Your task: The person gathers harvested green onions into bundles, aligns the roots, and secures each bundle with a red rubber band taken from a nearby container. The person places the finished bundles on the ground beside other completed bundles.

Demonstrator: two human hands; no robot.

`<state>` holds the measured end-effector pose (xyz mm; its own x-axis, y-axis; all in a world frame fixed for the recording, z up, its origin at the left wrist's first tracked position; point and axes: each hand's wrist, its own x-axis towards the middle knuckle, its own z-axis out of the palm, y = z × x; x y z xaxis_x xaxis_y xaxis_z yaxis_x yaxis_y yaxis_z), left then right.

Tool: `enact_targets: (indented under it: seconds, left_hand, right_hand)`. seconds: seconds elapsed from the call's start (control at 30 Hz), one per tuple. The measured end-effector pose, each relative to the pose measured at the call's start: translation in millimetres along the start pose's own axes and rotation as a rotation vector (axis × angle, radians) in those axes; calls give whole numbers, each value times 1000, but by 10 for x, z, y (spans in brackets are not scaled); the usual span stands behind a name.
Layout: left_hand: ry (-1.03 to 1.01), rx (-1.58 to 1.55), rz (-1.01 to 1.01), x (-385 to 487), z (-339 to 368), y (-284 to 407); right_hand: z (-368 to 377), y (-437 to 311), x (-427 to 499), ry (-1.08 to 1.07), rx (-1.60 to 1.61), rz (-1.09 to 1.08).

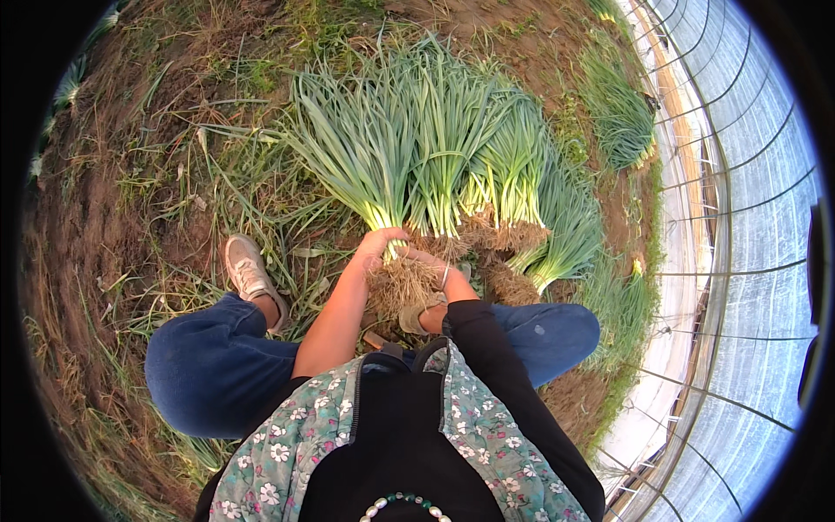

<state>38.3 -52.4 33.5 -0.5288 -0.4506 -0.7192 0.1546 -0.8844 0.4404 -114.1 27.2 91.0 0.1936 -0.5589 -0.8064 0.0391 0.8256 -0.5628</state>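
Note:
A bunch of green leafy stalks with pale bases, likely garlic chives or leeks, stands upright before me, its dry roots hanging down. My left hand wraps around the pale stems just above the roots. From the other side my right hand, with a bracelet at the wrist, grips the same stems; roots hide part of it. Directly to the right, touching leaf to leaf, lie several like bunches, roots towards me. Another bunch leans near my right knee.
My shoes rest on soil with weeds and loose leaves. More bunches lie at the upper right. Beyond them runs the greenhouse's plastic film wall with curved ribs. Further bunches show at the far left rim.

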Motion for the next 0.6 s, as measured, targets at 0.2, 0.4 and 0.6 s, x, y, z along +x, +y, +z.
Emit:
enact_targets:
  seconds: [0.2, 0.4, 0.6]
  left_hand:
    - [87, -3, 149, -160, 21, 307]
    - [9, -315, 37, -125, -26, 145]
    - [168, -248, 71, 68, -93, 53]
  right_hand:
    - [134, -273, 257, 181, -330, 70]
    - [288, -343, 226, 107, -669, 15]
    - [614, -269, -229, 541, -969, -566]
